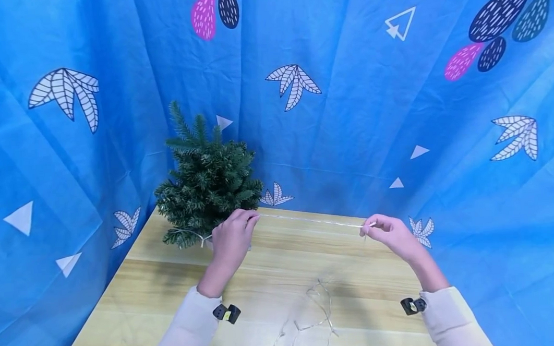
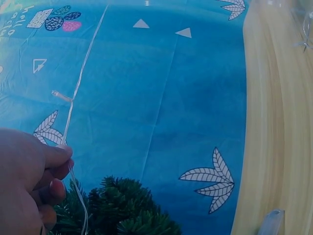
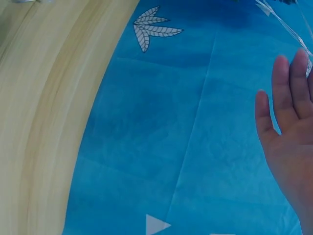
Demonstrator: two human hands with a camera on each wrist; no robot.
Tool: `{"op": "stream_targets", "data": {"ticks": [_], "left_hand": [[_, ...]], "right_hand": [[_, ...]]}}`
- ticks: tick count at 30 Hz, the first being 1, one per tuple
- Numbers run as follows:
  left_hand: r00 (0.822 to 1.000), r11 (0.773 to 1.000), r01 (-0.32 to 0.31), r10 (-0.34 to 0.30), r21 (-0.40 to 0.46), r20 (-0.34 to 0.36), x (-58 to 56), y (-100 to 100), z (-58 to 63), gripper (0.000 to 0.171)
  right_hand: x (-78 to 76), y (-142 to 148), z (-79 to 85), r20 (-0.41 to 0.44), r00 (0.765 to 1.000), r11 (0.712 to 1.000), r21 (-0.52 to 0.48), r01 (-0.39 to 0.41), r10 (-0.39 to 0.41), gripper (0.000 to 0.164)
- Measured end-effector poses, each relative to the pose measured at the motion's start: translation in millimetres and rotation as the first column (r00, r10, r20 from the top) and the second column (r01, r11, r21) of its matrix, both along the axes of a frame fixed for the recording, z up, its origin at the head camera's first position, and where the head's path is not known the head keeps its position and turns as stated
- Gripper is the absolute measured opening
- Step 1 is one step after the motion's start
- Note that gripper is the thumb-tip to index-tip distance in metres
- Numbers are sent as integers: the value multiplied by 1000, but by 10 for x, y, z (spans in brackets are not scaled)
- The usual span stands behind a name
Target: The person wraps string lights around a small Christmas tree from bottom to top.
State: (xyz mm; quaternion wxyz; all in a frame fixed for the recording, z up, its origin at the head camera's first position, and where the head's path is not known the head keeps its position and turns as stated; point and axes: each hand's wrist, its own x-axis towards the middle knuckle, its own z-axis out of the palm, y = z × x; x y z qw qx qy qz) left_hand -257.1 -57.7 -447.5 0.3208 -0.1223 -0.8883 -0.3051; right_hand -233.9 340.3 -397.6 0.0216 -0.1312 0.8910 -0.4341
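Note:
A clear-wired string of fairy lights [image 1: 310,221] runs taut between my two hands, above the back of the table. My left hand [image 1: 231,240] pinches it just in front of a small artificial Christmas tree [image 1: 207,182]. In the left wrist view, a small bulb [image 2: 61,95] juts from the wire beyond the left fingertips. Farther right, my right hand [image 1: 393,234] holds the string between thumb and fingertips. The right wrist view shows the other fingers of that hand [image 3: 293,127] extended, its pinch cut off by the frame. Left of the left hand, wire lies against the tree's lower branches.
More of the light string [image 1: 329,316] lies in loose loops on the wooden table [image 1: 264,294], near its front. A blue patterned curtain [image 1: 349,111] hangs close behind the table and along its left side.

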Motion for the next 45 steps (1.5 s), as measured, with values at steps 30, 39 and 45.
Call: {"op": "stream_targets", "data": {"ticks": [30, 39, 45], "left_hand": [[999, 1000, -31, 31, 4, 42, -17, -10, -5, 15], [999, 999, -20, 22, -34, 48, -31, 92, 14, 16], [992, 993, 106, -103, -46, 69, -58, 394, 173, 19]], "right_hand": [[115, 363, 90, -27, 979, 977, 57, 204, -203, 40], [5, 48, 78, -37, 963, 962, -74, 262, -265, 41], [-83, -205, 59, -30, 955, 948, -136, 289, -295, 41]]}}
